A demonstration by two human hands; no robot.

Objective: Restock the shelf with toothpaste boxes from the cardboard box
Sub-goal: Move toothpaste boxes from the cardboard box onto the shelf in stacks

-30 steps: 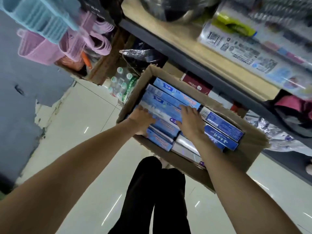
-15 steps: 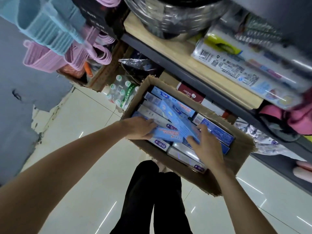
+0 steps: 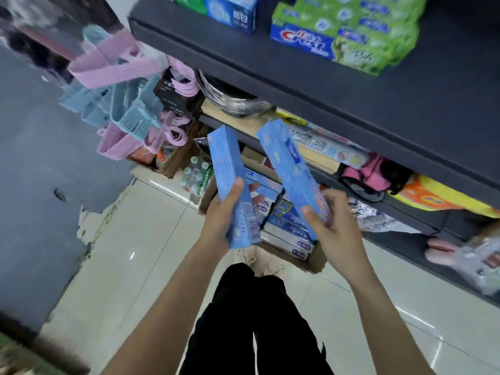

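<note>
My left hand [image 3: 222, 215] grips the lower half of a light blue toothpaste box [image 3: 228, 163], held upright above the cardboard box [image 3: 315, 262]. My right hand [image 3: 331, 226] grips a second light blue toothpaste box [image 3: 286, 161] near its lower end; it leans up and to the left. Both boxes are lifted clear of the cardboard box on the floor, which holds several more toothpaste boxes [image 3: 286, 228]. The dark shelf [image 3: 311, 74] above carries green and blue toothpaste boxes [image 3: 343, 36].
Pink and blue plastic hangers [image 3: 127, 109] hang at the left of the shelf unit. A steel bowl [image 3: 232, 101] and packaged goods [image 3: 327, 144] sit on the lower wooden shelf. Bottles [image 3: 196, 174] stand on the floor behind the cardboard box. White tiled floor [image 3: 130, 266] stretches left.
Both hands have risen out of the cardboard box, each lifting one blue toothpaste box. The camera has tilted up, bringing the upper shelf with toothpaste into view.
</note>
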